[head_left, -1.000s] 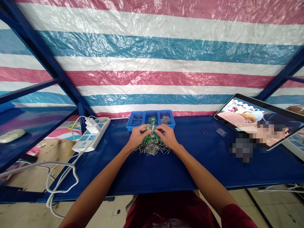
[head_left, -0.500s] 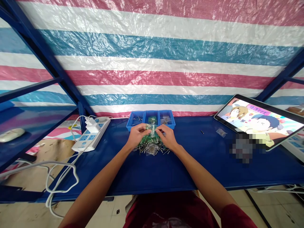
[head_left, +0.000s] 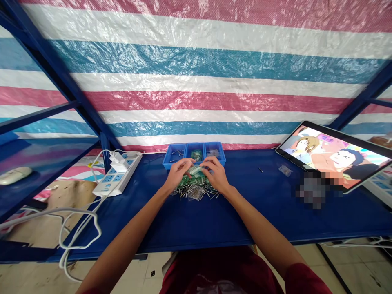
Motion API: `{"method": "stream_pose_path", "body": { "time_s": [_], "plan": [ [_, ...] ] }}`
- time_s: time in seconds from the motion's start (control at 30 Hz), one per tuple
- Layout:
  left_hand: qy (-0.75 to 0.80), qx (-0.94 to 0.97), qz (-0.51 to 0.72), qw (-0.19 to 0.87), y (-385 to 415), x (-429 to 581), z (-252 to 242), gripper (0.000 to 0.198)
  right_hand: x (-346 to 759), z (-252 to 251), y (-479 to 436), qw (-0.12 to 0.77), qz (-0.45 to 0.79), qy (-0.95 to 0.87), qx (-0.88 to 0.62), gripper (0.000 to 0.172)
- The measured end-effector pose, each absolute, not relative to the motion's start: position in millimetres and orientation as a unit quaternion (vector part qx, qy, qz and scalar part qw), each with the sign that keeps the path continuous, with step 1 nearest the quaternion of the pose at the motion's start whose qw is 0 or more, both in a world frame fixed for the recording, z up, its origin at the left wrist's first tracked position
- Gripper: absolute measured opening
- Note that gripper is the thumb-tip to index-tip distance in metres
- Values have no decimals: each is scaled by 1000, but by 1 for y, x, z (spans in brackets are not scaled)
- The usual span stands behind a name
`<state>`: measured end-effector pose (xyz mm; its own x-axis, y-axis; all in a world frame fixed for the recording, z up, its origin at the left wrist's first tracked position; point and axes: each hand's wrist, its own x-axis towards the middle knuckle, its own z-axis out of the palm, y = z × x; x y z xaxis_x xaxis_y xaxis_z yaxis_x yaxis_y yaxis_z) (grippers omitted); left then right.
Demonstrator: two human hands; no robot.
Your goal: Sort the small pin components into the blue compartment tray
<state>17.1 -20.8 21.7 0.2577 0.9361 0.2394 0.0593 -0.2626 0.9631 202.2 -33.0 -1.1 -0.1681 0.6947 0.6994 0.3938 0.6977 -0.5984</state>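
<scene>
A small clear plastic bag with a green tint (head_left: 196, 170) is between my hands, just above a heap on the table. My left hand (head_left: 177, 176) has its fingers bent at the bag's left edge. On the other side my right hand (head_left: 216, 175) pinches the bag with thumb and fingertips. What is inside the bag is too small to tell. Under the hands lies a pile of thin metal rods (head_left: 193, 190), mixed with green packets and a clear bag of small parts (head_left: 196, 192). My fingers partly hide the pile.
Behind the hands stands a blue three-compartment tray (head_left: 171, 165) with rods, green packets and clear bags. A power strip (head_left: 118, 175) with white cables is at left. On the right are a tablet (head_left: 337, 157), a small clear bag (head_left: 284, 170) and a short dark rod (head_left: 260, 170).
The bag has tilted and shifted slightly between my hands. My left fingers have changed their hold and spread a little. The picture on the tablet is different.
</scene>
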Motion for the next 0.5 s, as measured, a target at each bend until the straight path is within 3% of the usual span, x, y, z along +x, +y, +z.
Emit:
{"method": "stream_pose_path", "body": {
  "time_s": [0.1, 0.3, 0.5],
  "plan": [
    [393, 661, 482, 420, -18, 15, 20, 50, 201, 0, -34, 526, 149, -748, -377, 23],
    [394, 708, 452, 373, -22, 16, 19, 36, 200, -1, -35, 521, 147, -738, -402, 29],
    [397, 654, 469, 441, -25, 19, 26, 51, 201, 3, -37, 526, 171, -731, -400, 31]
  ]
}}
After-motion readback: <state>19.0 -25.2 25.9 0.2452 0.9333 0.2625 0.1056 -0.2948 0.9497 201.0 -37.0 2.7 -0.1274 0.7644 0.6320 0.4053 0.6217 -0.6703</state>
